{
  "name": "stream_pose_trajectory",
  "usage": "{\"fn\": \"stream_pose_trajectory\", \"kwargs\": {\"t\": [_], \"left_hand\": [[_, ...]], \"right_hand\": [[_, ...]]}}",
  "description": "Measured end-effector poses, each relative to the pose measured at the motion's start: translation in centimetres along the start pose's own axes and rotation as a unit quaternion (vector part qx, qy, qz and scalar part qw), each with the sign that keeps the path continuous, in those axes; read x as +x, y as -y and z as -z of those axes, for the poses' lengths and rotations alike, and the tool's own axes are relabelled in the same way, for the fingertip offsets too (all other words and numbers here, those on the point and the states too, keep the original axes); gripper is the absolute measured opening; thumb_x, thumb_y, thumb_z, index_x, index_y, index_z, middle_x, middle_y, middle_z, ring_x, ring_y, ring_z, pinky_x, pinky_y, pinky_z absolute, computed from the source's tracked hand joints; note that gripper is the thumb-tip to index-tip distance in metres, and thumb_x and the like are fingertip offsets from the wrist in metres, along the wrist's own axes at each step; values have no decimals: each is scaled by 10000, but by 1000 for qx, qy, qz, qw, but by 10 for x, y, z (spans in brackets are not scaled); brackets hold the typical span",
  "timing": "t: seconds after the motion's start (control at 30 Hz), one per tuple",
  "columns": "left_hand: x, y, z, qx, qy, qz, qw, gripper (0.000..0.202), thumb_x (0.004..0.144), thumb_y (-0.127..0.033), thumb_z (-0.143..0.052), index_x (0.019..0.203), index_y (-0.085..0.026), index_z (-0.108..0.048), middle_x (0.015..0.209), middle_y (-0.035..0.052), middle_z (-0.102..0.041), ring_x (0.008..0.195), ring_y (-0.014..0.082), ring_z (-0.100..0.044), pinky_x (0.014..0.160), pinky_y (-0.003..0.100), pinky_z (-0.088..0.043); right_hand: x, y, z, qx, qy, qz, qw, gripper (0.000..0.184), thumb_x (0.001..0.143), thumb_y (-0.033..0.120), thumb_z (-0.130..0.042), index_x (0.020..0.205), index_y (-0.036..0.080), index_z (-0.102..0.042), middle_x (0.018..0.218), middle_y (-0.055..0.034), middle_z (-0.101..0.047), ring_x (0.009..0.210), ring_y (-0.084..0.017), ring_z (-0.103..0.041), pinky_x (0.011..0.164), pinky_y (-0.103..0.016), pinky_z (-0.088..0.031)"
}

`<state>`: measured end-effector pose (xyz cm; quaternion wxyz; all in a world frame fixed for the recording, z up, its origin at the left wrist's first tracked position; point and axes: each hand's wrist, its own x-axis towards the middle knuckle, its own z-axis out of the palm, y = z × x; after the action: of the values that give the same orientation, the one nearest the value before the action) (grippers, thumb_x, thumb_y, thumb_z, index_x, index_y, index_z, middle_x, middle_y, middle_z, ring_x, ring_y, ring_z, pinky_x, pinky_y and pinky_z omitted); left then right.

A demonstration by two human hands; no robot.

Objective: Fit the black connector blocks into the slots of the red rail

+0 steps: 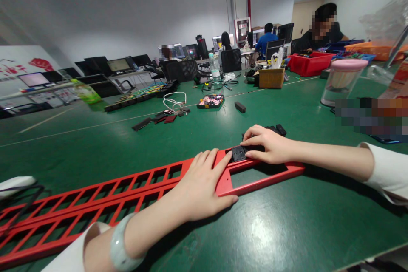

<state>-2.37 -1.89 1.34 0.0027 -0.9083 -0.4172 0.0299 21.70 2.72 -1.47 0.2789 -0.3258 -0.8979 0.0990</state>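
Note:
A long red slotted frame [255,188] lies across the green table, running from the left edge to right of centre. My left hand [204,182] rests flat on it with the fingers spread, its index fingertip beside a black socket-like module [238,153] in the far opening. My right hand [267,142] is bent over the frame's right end, thumb and fingers closed around black module parts there. The palm and fingers hide most of what it grips. Further black pieces [280,130] show just beyond the right hand.
On the table [318,221] are dark flat pieces [142,124], a white cable [174,101], a small box of parts [211,101] and a black block [240,107]. A pink-lidded cup [342,83] and red bin [310,63] stand right. Several people sit beyond.

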Motion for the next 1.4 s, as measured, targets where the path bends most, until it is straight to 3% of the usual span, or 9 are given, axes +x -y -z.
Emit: {"fn": "stream_pose_trajectory", "kwargs": {"t": [0.33, 0.57, 0.93, 1.17, 1.4], "left_hand": [[0, 1, -2, 8, -8, -7, 1000, 879, 702, -644, -489, 1397, -196, -190, 1392, 197, -259, 1262, 373, -260, 1010, 525, -215], [0, 1, -2, 11, -11, -4, 1000, 875, 700, -629, -505, 1394, -188, -207, 1395, 203, -258, 1266, 374, -253, 1016, 522, -204], [-1, 2, -5, 13, -11, -6, 1000, 877, 706, -638, -493, 1400, -198, -186, 1403, 205, -247, 1274, 379, -242, 1018, 531, -201], [0, 3, -4, 4, -19, -10, 1000, 872, 701, -635, -502, 1394, -196, -205, 1400, 195, -259, 1267, 376, -255, 1016, 534, -202], [-1, 2, -3, -6, -21, -9, 1000, 859, 701, -629, -508, 1389, -199, -223, 1402, 197, -257, 1268, 379, -253, 1012, 538, -202]], "right_hand": [[-1, 2, 0, -48, 12, -1, 999, 333, 816, 371, -529, 1054, 162, -634, 1042, -110, -559, 996, -228, -461, 856, -414, -372], [2, -8, -2, -105, -71, -126, 984, 268, 844, 348, -466, 975, 194, -642, 1034, -104, -561, 1014, -252, -420, 835, -438, -347], [5, -8, -2, -168, 37, -110, 979, 332, 869, 413, -377, 974, 226, -632, 1177, -112, -512, 1136, -307, -333, 864, -508, -296], [4, -11, -3, -123, -13, -113, 986, 280, 840, 386, -457, 957, 202, -633, 1118, -110, -560, 1097, -278, -408, 873, -476, -336], [4, -16, 1, 10, -81, -89, 993, 195, 823, 307, -504, 905, 177, -623, 937, -81, -638, 887, -193, -574, 789, -336, -439]]}}
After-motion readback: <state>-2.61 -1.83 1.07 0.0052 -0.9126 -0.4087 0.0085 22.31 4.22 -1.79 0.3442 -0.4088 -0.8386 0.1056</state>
